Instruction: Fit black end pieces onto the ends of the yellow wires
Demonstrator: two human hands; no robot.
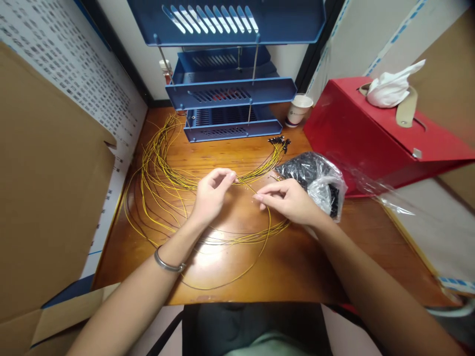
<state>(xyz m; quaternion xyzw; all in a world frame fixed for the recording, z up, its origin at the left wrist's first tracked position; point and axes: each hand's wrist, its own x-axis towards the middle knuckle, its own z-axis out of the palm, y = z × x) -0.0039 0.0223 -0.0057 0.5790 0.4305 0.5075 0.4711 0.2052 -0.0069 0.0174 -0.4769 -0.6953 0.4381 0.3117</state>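
Wooden desk (297, 267), glossy brown, walled by cardboard: left hand (211, 195) pinched shut on one thin yellow wire (248, 186) over the desk's middle. The right hand (291, 200) has its fingertips pressed together on the same wire close by, with a loose coil of yellow wires (156, 173) to the left and a clear plastic bag of small black parts (319, 178) beside the right wrist. Step in hand, by judgement: one wire end worked between both hands, where any further move calls for fine fingertip alignment. Writing: the mark on the white paper cup (299, 109) and the rows on the printed wall sheet (74, 64) are too small to read.

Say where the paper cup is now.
Head view, far right of centre: the paper cup stands between the blue tray rack and the red box.
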